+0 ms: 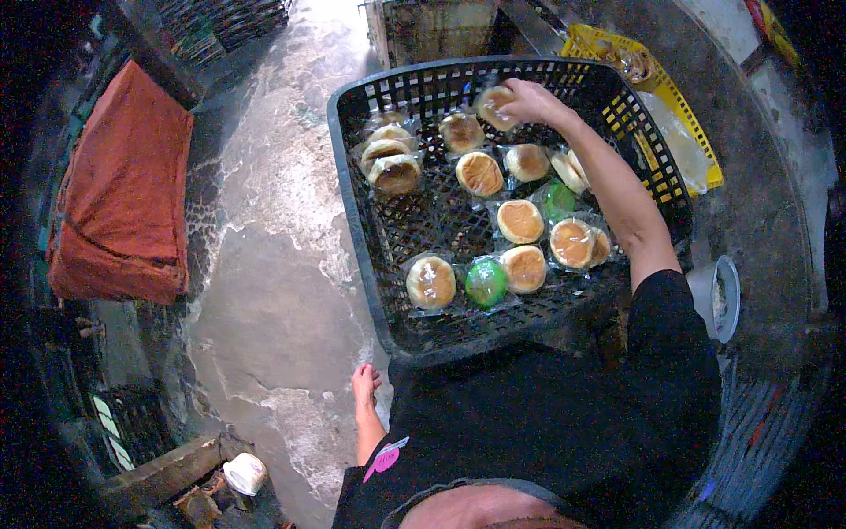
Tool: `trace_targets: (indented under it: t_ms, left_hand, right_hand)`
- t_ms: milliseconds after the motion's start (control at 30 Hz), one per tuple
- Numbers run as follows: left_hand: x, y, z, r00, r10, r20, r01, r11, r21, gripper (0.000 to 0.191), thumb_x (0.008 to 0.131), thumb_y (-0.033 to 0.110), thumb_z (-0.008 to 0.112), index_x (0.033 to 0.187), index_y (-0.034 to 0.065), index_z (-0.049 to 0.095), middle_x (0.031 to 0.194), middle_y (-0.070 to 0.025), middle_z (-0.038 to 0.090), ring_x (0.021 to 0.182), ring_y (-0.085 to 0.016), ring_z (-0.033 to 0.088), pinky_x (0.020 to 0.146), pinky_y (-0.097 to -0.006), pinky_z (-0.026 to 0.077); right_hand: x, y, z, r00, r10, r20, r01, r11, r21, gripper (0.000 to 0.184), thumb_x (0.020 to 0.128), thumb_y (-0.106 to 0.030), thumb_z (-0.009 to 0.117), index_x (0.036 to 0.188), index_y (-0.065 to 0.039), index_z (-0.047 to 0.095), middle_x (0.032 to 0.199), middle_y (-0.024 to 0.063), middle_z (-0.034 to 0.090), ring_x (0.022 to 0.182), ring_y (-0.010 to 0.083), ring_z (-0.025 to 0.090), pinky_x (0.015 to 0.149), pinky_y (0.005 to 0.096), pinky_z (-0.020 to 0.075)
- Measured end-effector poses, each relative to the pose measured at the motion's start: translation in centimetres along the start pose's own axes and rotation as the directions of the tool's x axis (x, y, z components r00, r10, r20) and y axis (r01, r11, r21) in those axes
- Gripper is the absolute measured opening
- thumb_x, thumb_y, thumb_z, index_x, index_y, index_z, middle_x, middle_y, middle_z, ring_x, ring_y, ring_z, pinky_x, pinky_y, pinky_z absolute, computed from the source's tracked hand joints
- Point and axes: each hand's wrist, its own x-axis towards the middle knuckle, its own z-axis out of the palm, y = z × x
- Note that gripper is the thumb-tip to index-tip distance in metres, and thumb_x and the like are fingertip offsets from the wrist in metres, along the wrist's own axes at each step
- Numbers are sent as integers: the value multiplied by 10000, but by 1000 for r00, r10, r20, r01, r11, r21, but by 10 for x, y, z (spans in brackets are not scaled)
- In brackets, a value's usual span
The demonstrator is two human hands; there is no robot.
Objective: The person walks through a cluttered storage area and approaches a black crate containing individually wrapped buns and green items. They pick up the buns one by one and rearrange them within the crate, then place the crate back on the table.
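Observation:
A large black plastic crate (350, 218) lies before me with several wrapped round buns inside. Near its far side, my right hand (529, 101) grips a bun in clear wrap (497, 109), slightly blurred. Close to it are a browned bun (461, 132) and a paler one (527, 162). Several buns stand on edge in a row (394, 173) at the crate's left. Towards the near side lie a bun (431, 282), a green wrapped item (486, 283) and more buns (523, 268). My left hand (366, 383) hangs beside the crate's near left corner, fingers curled; whether it holds anything is hidden.
A yellow plastic crate (714, 173) with clear bags stands beyond the right side. Near my right elbow is a translucent container (725, 299). Folded orange-red cloth (125, 192) lies at left. A white tub (245, 473) sits at lower left, by a wooden beam (165, 466). The concrete floor (264, 311) is patchy.

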Motion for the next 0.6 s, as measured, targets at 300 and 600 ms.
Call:
trace_targets:
  t_ms: [300,600]
  left_hand:
    - [17,-99,-23,995,-34,97,-6,923,384,238,854,236,582,947,22,629,796,-69,640,692,-187,594,568,-332,450]
    - [14,-36,-3,994,-45,97,35,994,104,283,901,250,551,1067,25,598,912,-76,642,763,-179,612,599,-315,490]
  right_hand:
    - [1,-42,49,987,108,117,-115,992,51,555,759,-502,629,905,33,655,947,221,668,937,349,641,797,445,505]
    - [1,-37,31,985,-70,-160,169,623,764,546,734,-265,749,1154,23,554,1003,111,628,905,156,586,731,306,478]
